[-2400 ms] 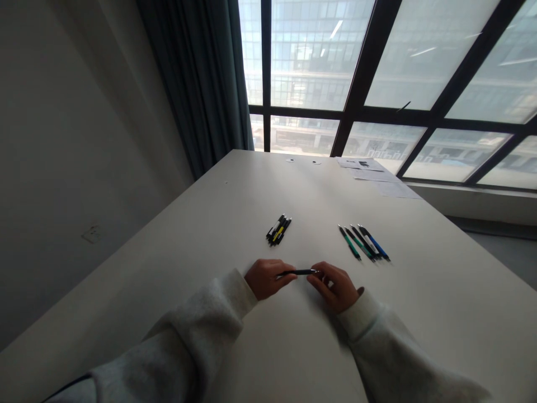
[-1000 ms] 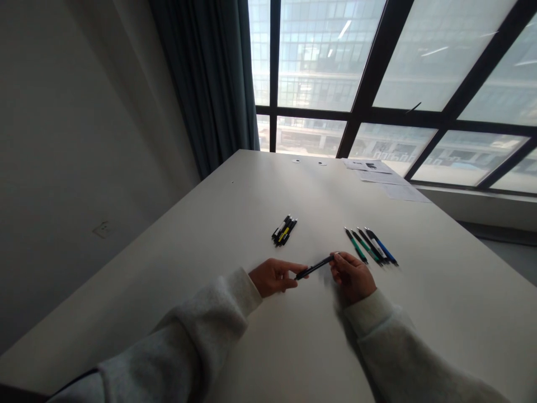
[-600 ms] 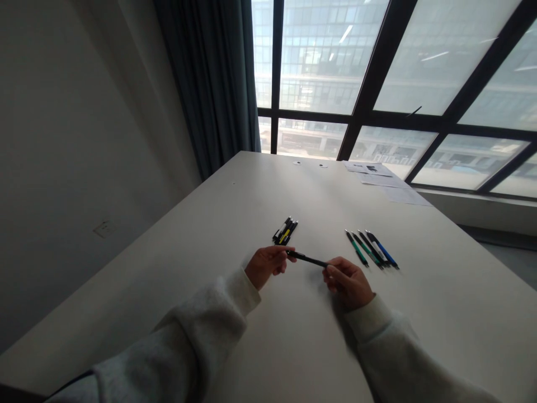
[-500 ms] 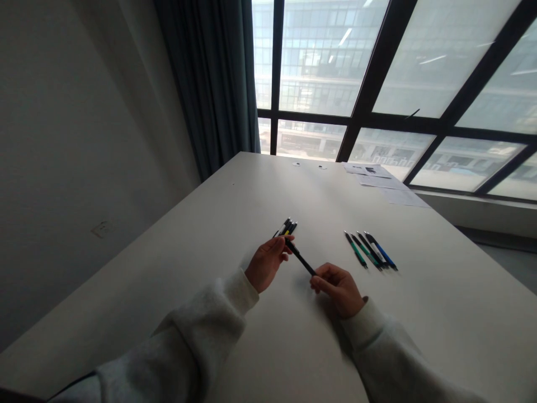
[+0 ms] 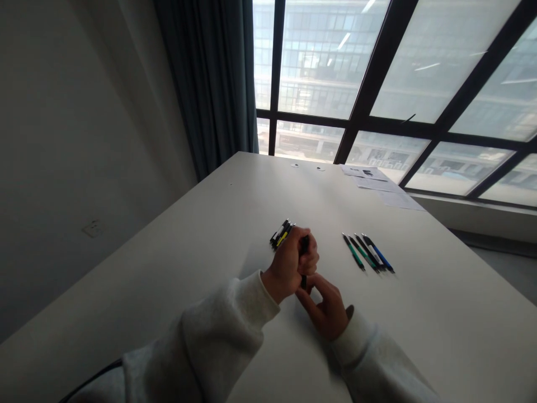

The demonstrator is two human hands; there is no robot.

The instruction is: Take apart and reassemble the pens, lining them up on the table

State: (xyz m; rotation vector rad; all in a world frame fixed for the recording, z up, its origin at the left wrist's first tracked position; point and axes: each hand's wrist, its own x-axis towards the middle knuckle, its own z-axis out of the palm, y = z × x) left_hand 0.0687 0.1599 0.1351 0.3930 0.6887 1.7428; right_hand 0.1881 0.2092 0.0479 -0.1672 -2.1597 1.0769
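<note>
My left hand (image 5: pixel 293 260) is closed in a fist around a black pen (image 5: pixel 304 244), which stands roughly upright above the table. Just below it, my right hand (image 5: pixel 325 308) pinches the pen's lower end between thumb and fingers. Most of the pen is hidden by my fingers. Behind my left hand lies a small bunch of pens (image 5: pixel 280 234), black ones and one with yellow, partly covered by the hand. To the right, several pens (image 5: pixel 366 254) with green, black and blue barrels lie side by side on the tabletop.
The white table (image 5: pixel 201 252) stretches toward the window (image 5: pixel 319 61). Printed papers (image 5: pixel 380 184) lie at its far right edge, and two small round white pieces (image 5: pixel 320 168) sit near the back. A dark curtain (image 5: pixel 210 84) and a wall socket (image 5: pixel 93 228) are on the left.
My left hand has moved from the pen's far end to a full fist around it. The pen has swung from slanting to nearly upright, and my right hand has shifted down and left.
</note>
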